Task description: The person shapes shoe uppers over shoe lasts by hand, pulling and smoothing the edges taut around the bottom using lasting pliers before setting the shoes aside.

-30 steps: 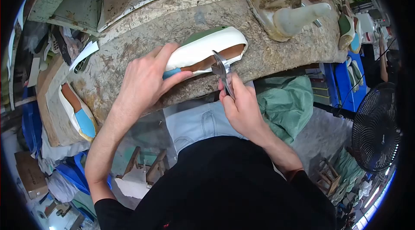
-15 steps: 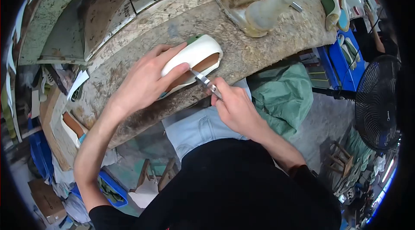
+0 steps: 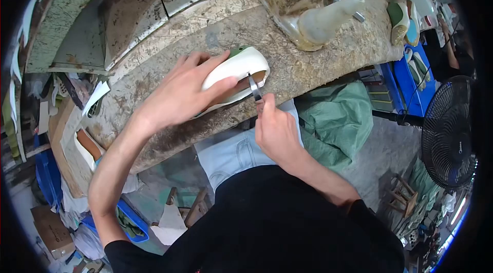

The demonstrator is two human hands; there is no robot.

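Your half-curled left hand grips the white-and-green slip-on shoe beneath its fingers; your right hand, closed around metal pincers, holds their tip at the shoe's opening.

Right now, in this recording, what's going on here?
A person is working on a white shoe at a worn bench. Their left hand holds the shoe, while the right hand grips a metal tool, its tip at the shoe's opening. Another shoe lies beyond the left forearm.
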